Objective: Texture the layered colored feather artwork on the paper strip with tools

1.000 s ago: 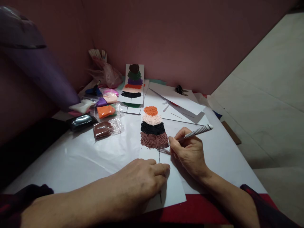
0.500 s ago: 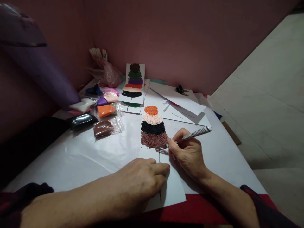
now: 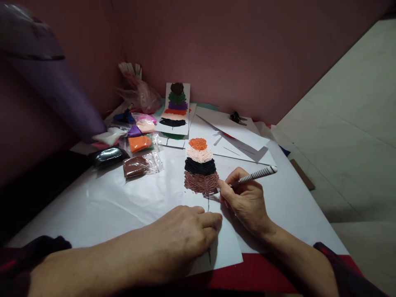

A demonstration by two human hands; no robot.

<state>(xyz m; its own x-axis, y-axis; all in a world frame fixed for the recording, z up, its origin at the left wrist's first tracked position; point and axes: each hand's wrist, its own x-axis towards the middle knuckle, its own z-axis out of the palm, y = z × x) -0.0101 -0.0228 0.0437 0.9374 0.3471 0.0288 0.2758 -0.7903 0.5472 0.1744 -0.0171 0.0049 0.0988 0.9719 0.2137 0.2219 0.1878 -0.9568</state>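
Observation:
My right hand (image 3: 244, 198) is closed in a pen grip around a slim tool (image 3: 258, 173) with a white handle patterned in black. Its tip is at the lower right edge of a brown clay band (image 3: 201, 182) on a white paper sheet (image 3: 227, 243). Above the brown, textured bands of black clay (image 3: 200, 166), pale peach clay (image 3: 199, 155) and orange clay (image 3: 198, 144) narrow upward. A dark drawn line (image 3: 208, 202) runs down below them. My left hand (image 3: 194, 231) rests on the sheet's lower part, fingers bent and extended rightward, some fingertips hidden.
Bags of brown clay (image 3: 136, 166), black clay (image 3: 109, 157), orange clay (image 3: 140, 143) and other colours lie left. A card with a layered coloured design (image 3: 177, 103) leans at the back. Paper sheets (image 3: 235, 128) and keys (image 3: 236, 118) lie back right. A purple object (image 3: 62, 82) juts in upper left.
The whole view has shifted very slightly. Both hands and the tool keep almost the same position on the sheet.

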